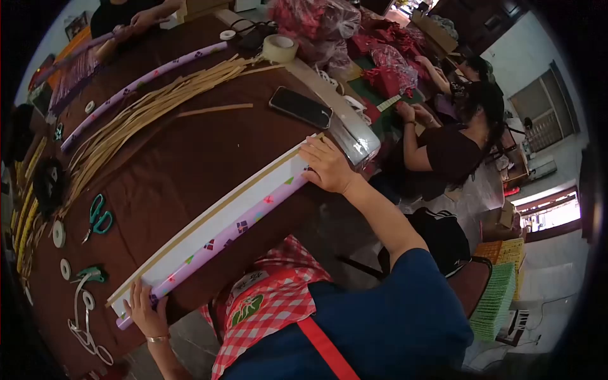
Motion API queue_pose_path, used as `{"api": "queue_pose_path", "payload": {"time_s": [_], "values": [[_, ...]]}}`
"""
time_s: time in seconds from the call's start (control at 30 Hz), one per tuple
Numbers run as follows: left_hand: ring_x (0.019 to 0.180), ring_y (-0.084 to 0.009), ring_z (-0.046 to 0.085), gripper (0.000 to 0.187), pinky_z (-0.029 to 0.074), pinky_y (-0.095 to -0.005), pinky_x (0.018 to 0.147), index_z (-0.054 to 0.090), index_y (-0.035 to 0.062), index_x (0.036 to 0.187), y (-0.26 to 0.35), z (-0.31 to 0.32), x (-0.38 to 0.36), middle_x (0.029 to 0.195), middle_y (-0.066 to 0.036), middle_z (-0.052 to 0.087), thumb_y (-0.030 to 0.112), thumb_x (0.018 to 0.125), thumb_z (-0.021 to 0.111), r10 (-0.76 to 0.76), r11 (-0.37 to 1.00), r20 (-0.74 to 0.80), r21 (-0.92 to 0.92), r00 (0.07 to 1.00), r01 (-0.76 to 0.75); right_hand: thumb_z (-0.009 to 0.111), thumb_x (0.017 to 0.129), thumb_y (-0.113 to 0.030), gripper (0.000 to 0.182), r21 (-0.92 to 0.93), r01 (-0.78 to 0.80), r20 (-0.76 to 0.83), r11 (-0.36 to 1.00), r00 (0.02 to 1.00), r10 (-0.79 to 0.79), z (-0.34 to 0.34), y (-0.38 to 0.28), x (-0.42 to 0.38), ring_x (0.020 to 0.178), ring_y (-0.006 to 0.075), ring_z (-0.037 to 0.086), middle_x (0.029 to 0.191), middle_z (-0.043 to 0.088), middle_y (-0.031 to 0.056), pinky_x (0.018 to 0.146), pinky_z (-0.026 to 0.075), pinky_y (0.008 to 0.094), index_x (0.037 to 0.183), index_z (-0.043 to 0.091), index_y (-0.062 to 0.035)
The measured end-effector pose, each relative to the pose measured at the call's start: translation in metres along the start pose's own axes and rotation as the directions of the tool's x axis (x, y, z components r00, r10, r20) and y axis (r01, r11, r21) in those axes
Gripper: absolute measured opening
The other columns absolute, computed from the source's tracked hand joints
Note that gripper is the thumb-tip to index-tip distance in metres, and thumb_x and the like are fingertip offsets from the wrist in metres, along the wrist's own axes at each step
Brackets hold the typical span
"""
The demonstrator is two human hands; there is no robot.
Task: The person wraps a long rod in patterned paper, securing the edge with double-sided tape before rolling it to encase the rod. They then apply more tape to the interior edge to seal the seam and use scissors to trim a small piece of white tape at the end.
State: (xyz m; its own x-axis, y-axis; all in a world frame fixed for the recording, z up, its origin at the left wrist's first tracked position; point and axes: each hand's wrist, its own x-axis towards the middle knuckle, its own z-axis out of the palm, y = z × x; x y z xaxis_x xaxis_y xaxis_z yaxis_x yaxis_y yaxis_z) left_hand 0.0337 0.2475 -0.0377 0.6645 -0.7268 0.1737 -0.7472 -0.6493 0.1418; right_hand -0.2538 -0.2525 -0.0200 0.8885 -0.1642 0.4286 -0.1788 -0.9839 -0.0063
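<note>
Across the near side of the table lies a lilac patterned paper roll (pixel 235 235), partly unrolled so a band of its white back (pixel 218 223) shows. A thin tan strip (pixel 201 228) runs along the far edge of that white band. My left hand (pixel 145 310) grips the lower-left end, fingers over the white band and thumb by the roll. At the upper-right end, my right hand (pixel 328 163) lies over the roll and the strip, gripping them; its thumb is partly hidden.
Tan strips (pixel 145 114), a second lilac roll (pixel 136 88), a phone (pixel 300 107) and clear tape (pixel 279 49) lie beyond. Teal scissors (pixel 96 218), white tape rolls (pixel 59 234) and metal scissors (pixel 95 345) are at left. Other people (pixel 456 139) sit at right; another person's hand (pixel 144 20) is across.
</note>
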Motion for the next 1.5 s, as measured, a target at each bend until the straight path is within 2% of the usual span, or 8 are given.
{"api": "queue_pose_path", "payload": {"time_s": [0.07, 0.3, 0.43, 0.5, 0.63, 0.93, 1.03, 1.5], "values": [[0.130, -0.0335, 0.046, 0.044, 0.028, -0.0608, 0.105, 0.060, 0.0097, 0.106, 0.001, -0.002, -0.001, 0.136, -0.010, 0.054, 0.024, 0.069, 0.078, 0.004, 1.000, -0.014, 0.005, 1.000, -0.004, 0.066, 0.084, -0.041, 0.048, -0.127, -0.011, -0.036, 0.992, 0.999, 0.007, -0.007, -0.004, 0.000, 0.122, 0.0350, 0.051, 0.124, 0.059, 0.0154, 0.102, 0.038, 0.0486, 0.113, 0.062, -0.0040], [0.097, -0.0326, 0.055, 0.046, 0.040, -0.0464, 0.085, 0.059, 0.0084, 0.100, 0.005, -0.015, 0.013, 0.100, -0.009, 0.059, 0.023, 0.062, 0.081, 0.083, 0.996, -0.060, -0.034, 0.995, -0.085, 0.075, 0.074, -0.039, 0.053, 0.394, 0.245, 0.016, 0.886, 0.962, -0.273, 0.011, -0.114, 0.058, 0.096, 0.0294, 0.057, 0.098, 0.059, 0.0113, 0.083, 0.048, 0.0410, 0.110, 0.060, -0.0029], [0.090, -0.0309, 0.058, 0.042, 0.041, -0.0446, 0.079, 0.058, 0.0105, 0.094, 0.010, -0.028, 0.022, 0.093, -0.008, 0.061, 0.022, 0.061, 0.081, 0.089, 0.996, 0.004, -0.027, 0.996, -0.089, 0.076, 0.073, -0.030, 0.040, 0.308, 0.352, -0.060, 0.884, 0.934, -0.351, 0.032, -0.145, 0.075, 0.083, 0.0264, 0.060, 0.084, 0.059, 0.0077, 0.069, 0.050, 0.0389, 0.102, 0.062, -0.0058], [0.085, -0.0289, 0.059, 0.038, 0.041, -0.0442, 0.076, 0.058, 0.0120, 0.092, 0.015, -0.032, 0.024, 0.086, -0.006, 0.061, 0.021, 0.061, 0.079, 0.141, 0.989, -0.036, 0.049, 0.989, -0.139, 0.077, 0.070, -0.029, 0.037, 0.318, 0.301, 0.111, 0.899, 0.930, -0.350, 0.029, -0.143, 0.079, 0.080, 0.0264, 0.061, 0.082, 0.059, 0.0075, 0.068, 0.050, 0.0379, 0.094, 0.062, -0.0069], [0.080, -0.0261, 0.061, 0.025, 0.044, -0.0429, 0.071, 0.057, 0.0132, 0.084, 0.015, -0.023, 0.029, 0.079, -0.005, 0.060, 0.016, 0.064, 0.071, 0.127, 0.979, -0.066, 0.171, 0.990, -0.114, 0.080, 0.065, -0.029, 0.038, 0.296, 0.296, 0.116, 0.908, 0.933, -0.342, 0.028, -0.141, 0.085, 0.077, 0.0250, 0.061, 0.079, 0.059, 0.0055, 0.062, 0.049, 0.0384, 0.090, 0.058, -0.0104], [0.093, -0.0251, 0.060, 0.027, 0.043, -0.0426, 0.077, 0.057, 0.0134, 0.090, 0.029, -0.039, 0.040, 0.091, -0.004, 0.060, 0.016, 0.066, 0.071, 0.078, 0.990, -0.007, 0.115, 0.997, -0.077, 0.083, 0.057, -0.026, 0.042, 0.194, 0.358, 0.008, 0.913, 0.930, -0.367, 0.029, -0.142, 0.089, 0.073, 0.0241, 0.057, 0.074, 0.052, 0.0038, 0.059, 0.044, 0.0369, 0.084, 0.054, -0.0123], [0.093, -0.0240, 0.057, 0.034, 0.041, -0.0412, 0.079, 0.060, 0.0154, 0.098, 0.046, -0.048, 0.040, 0.093, -0.002, 0.057, 0.027, 0.070, 0.075, 0.151, 0.980, -0.089, -0.114, 0.984, -0.161, 0.083, 0.056, -0.025, 0.043, 0.186, 0.361, 0.029, 0.914, 0.928, -0.372, 0.027, -0.143, 0.093, 0.073, 0.0240, 0.057, 0.075, 0.053, 0.0042, 0.060, 0.044, 0.0364, 0.085, 0.055, -0.0116], [0.091, -0.0181, 0.057, 0.041, 0.037, -0.0385, 0.080, 0.061, 0.0192, 0.097, 0.047, -0.041, 0.053, 0.093, 0.003, 0.059, 0.017, 0.059, 0.076, 0.157, 0.985, -0.386, 0.126, 0.909, -0.117, 0.081, 0.058, -0.026, 0.045, 0.155, 0.333, -0.057, 0.930, 0.943, -0.328, 0.028, -0.142, 0.109, 0.078, 0.0263, 0.056, 0.081, 0.054, 0.0058, 0.066, 0.044, 0.0390, 0.093, 0.057, -0.0091]]}}
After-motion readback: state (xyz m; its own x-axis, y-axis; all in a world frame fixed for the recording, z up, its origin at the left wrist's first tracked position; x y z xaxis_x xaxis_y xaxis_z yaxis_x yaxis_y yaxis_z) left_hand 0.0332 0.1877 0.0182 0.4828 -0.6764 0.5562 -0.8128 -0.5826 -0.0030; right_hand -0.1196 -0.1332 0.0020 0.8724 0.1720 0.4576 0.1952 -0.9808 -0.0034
